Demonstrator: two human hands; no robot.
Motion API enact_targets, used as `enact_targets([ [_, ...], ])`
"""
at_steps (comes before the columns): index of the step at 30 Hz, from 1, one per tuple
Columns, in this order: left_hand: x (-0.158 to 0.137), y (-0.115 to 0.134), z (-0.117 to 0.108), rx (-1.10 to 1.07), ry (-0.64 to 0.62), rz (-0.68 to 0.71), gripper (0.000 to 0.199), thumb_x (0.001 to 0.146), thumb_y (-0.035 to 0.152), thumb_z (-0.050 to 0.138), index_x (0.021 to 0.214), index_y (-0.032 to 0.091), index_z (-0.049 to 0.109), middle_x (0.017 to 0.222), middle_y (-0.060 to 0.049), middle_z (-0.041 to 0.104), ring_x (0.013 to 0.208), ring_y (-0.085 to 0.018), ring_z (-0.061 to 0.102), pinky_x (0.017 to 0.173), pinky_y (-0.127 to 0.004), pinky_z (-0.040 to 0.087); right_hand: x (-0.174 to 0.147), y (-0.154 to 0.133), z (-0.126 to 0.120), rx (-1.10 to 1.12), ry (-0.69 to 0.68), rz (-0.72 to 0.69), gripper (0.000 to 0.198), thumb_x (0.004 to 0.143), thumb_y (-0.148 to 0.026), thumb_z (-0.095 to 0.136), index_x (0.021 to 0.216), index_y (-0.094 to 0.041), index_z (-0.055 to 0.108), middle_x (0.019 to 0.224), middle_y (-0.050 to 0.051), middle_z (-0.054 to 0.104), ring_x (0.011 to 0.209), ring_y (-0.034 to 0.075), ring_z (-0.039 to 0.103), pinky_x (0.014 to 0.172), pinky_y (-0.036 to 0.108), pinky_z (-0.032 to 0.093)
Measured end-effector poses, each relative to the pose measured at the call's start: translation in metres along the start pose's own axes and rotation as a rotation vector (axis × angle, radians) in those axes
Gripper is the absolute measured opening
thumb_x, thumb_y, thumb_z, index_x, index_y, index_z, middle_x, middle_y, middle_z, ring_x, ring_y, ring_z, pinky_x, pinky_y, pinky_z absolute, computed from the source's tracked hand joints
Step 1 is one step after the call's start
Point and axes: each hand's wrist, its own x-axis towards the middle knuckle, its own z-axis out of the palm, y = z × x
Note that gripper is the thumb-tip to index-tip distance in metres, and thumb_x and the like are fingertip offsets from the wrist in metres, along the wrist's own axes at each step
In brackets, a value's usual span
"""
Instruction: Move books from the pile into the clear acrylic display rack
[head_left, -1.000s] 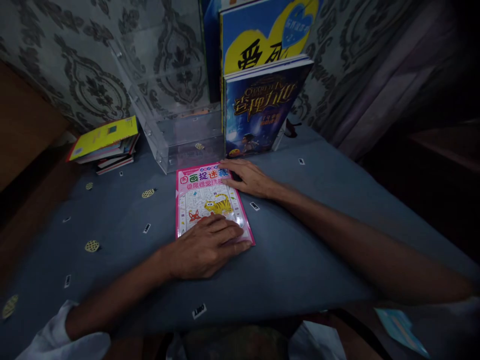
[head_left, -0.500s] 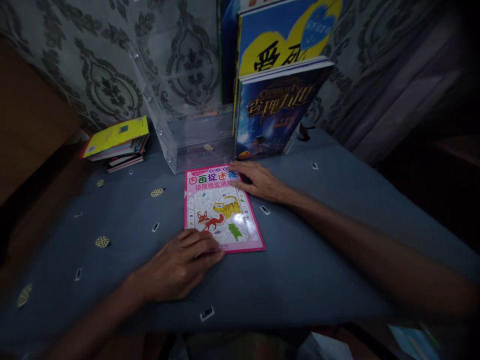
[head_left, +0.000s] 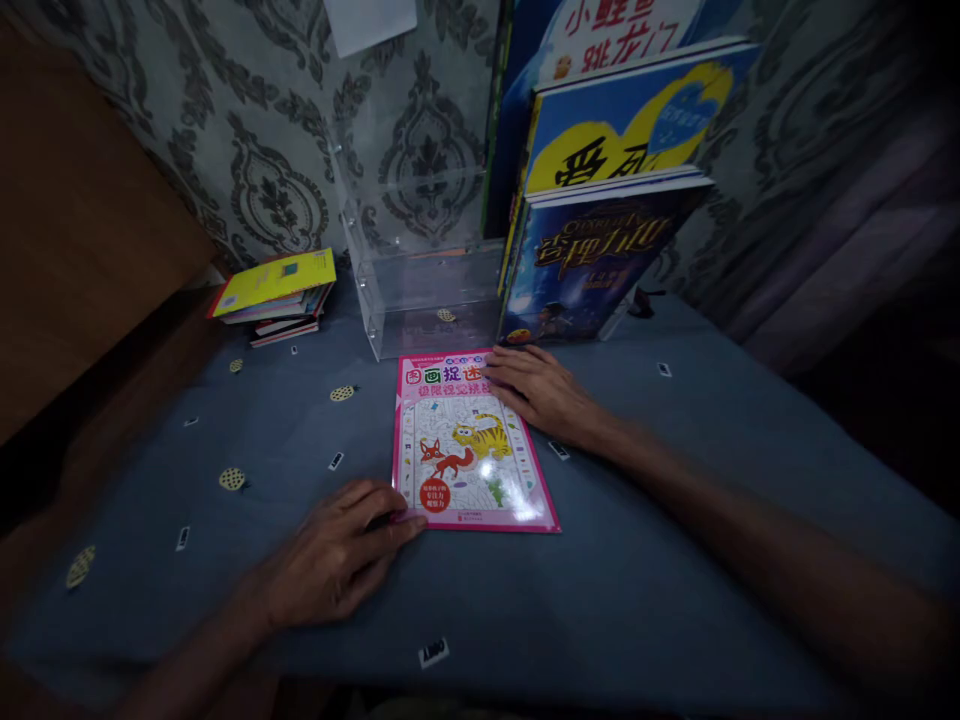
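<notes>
A pink-bordered picture book (head_left: 465, 470) lies flat on the blue-grey tablecloth, its cover showing a fox and a striped yellow cat. At its lower left corner, my left hand (head_left: 337, 550) has bent fingers at the side edge and the thumb along the bottom edge, closed on that corner. My right hand (head_left: 544, 395) rests with outstretched fingers over the upper right corner, covering part of the title. Just behind the book stands a clear acrylic rack (head_left: 420, 325). Upright in its right side are several books, with a dark blue book (head_left: 592, 260) in front.
A small stack of books with a yellow one (head_left: 277, 283) on top lies at the back left. Behind the dark blue book rises a blue and yellow book (head_left: 637, 120). Patterned wallpaper (head_left: 277, 190) backs the table, and a pale curtain (head_left: 847, 270) hangs at the right.
My left hand has drawn back left from the cover to the book's lower left corner, uncovering a red circle. My right hand stays on the upper right corner. The camera view has shifted.
</notes>
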Motion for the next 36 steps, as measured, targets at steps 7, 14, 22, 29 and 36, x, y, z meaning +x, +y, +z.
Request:
enact_targets([
  [7, 0.000, 0.001, 0.000, 0.012, 0.018, 0.007, 0.038, 0.093, 0.009, 0.048, 0.129, 0.016, 0.058, 0.106, -0.011, 0.064, 0.094, -0.020, 0.057, 0.082, -0.034, 0.053, -0.010, -0.095, -0.001, 0.239, -0.162, -0.313, 0.039, 0.099, -0.016, 0.045, 0.133, -0.022, 0.063, 0.137, 0.010, 0.065, 0.133, 0.021, 0.055, 0.119, 0.047, 0.035],
  [14, 0.002, 0.002, 0.000, 0.014, 0.020, -0.011, 0.040, 0.092, 0.009, 0.049, 0.130, 0.017, 0.057, 0.101, -0.010, 0.064, 0.086, -0.020, 0.057, 0.076, -0.034, 0.052, 0.018, -0.097, 0.015, 0.258, -0.234, -0.359, 0.043, 0.102, -0.019, 0.040, 0.142, -0.017, 0.054, 0.149, 0.014, 0.053, 0.141, 0.021, 0.047, 0.120, 0.045, 0.036],
  [22, 0.001, 0.001, 0.000, -0.026, -0.010, -0.038, 0.041, 0.092, 0.010, 0.049, 0.133, 0.018, 0.054, 0.106, -0.010, 0.064, 0.090, -0.021, 0.057, 0.079, -0.035, 0.051, 0.065, -0.055, 0.030, 0.194, -0.151, -0.214, 0.044, 0.102, -0.034, 0.045, 0.141, -0.017, 0.056, 0.148, 0.014, 0.055, 0.140, 0.025, 0.048, 0.115, 0.049, 0.041],
  [29, 0.000, -0.001, 0.001, -0.011, -0.029, -0.035, 0.037, 0.094, 0.011, 0.049, 0.129, 0.019, 0.055, 0.108, -0.009, 0.064, 0.091, -0.020, 0.057, 0.081, -0.036, 0.049, 0.065, -0.063, 0.033, 0.130, -0.133, -0.191, 0.041, 0.103, -0.028, 0.041, 0.138, -0.014, 0.057, 0.146, 0.016, 0.056, 0.139, 0.026, 0.048, 0.117, 0.051, 0.039],
  [36, 0.000, -0.001, 0.002, -0.005, 0.004, -0.019, 0.035, 0.094, 0.011, 0.051, 0.128, 0.018, 0.057, 0.106, -0.009, 0.064, 0.090, -0.020, 0.057, 0.080, -0.036, 0.048, 0.025, -0.096, 0.019, 0.172, -0.205, -0.310, 0.038, 0.103, -0.026, 0.042, 0.134, -0.016, 0.061, 0.144, 0.013, 0.059, 0.140, 0.024, 0.048, 0.119, 0.049, 0.034],
])
